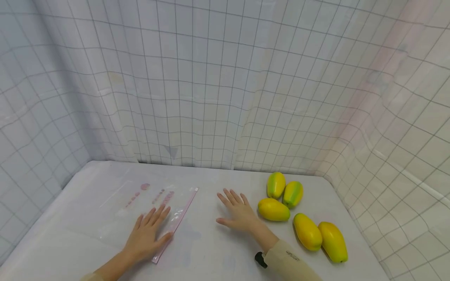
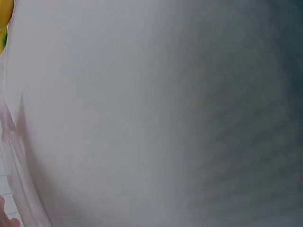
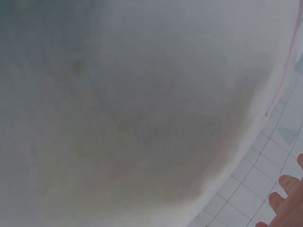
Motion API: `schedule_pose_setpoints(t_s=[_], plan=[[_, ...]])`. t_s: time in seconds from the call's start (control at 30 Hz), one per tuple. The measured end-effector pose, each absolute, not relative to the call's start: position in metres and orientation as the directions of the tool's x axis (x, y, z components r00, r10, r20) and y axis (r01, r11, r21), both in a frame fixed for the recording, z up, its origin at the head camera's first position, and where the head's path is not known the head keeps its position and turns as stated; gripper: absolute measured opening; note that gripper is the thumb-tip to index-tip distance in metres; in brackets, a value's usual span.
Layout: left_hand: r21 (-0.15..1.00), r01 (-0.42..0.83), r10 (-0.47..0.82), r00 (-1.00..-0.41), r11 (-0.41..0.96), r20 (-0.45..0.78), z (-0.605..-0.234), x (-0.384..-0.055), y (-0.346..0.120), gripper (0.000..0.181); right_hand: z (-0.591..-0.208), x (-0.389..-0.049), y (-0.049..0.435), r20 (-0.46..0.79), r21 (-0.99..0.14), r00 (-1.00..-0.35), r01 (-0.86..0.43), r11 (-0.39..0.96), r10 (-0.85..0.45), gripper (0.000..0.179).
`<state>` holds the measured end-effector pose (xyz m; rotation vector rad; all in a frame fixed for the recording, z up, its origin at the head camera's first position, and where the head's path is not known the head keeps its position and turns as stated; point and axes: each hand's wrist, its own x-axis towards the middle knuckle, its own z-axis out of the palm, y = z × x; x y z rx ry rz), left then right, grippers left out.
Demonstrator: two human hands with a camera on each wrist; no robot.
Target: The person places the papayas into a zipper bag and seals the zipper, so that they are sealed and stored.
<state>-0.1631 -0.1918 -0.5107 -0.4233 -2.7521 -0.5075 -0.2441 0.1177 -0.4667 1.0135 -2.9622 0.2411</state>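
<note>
A clear plastic zip bag (image 1: 116, 203) with pink printing lies flat on the left part of the white table, its pink zip edge (image 1: 183, 212) slanting toward the middle. My left hand (image 1: 145, 236), fingers straight and spread, is over the bag near that zip edge. My right hand (image 1: 240, 214), also spread and holding nothing, is over the table between the bag and the mangoes. Nearest to it is a yellow mango (image 1: 273, 210). In the left wrist view only a bit of hand (image 2: 7, 220) shows; fingertips (image 3: 279, 198) appear at the right wrist view's edge.
Two yellow-green mangoes, one at the back (image 1: 275, 185) and one beside it (image 1: 293, 194), lie at the right. Nearer the front are two more yellow mangoes (image 1: 307, 231) (image 1: 333, 242). Grid-patterned white curtains (image 1: 211, 86) enclose the table (image 1: 207, 249) at the back and sides.
</note>
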Motion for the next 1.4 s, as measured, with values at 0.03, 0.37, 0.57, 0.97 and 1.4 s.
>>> schedule_pose_setpoints(t_s=[0.03, 0.37, 0.57, 0.97, 1.4], plan=[[0.297, 0.343, 0.23, -0.906, 0.891, 0.356, -0.511, -0.163, -0.191, 0.069, -0.468, -0.244, 0.115, 0.041, -0.138, -0.783, -0.62, 0.772, -0.621, 0.078], [0.279, 0.377, 0.262, -0.89, 0.883, 0.374, -0.517, -0.161, -0.186, 0.066, -0.476, -0.242, 0.087, -0.021, -0.038, -0.681, -0.731, 0.682, -0.732, 0.078], [0.264, 0.375, 0.275, -0.897, 0.889, 0.347, -0.518, -0.162, -0.184, 0.068, -0.48, -0.243, 0.075, -0.029, -0.014, -0.644, -0.765, 0.644, -0.765, 0.076], [0.233, 0.386, 0.303, -0.896, 0.893, 0.324, -0.522, -0.162, -0.185, 0.062, -0.483, -0.238, 0.055, -0.1, 0.004, -0.603, -0.796, 0.606, -0.791, 0.074], [0.245, 0.411, 0.296, -0.869, 0.878, 0.397, -0.527, -0.159, -0.185, 0.049, -0.485, -0.235, 0.042, -0.198, -0.003, -0.583, -0.804, 0.595, -0.788, 0.073]])
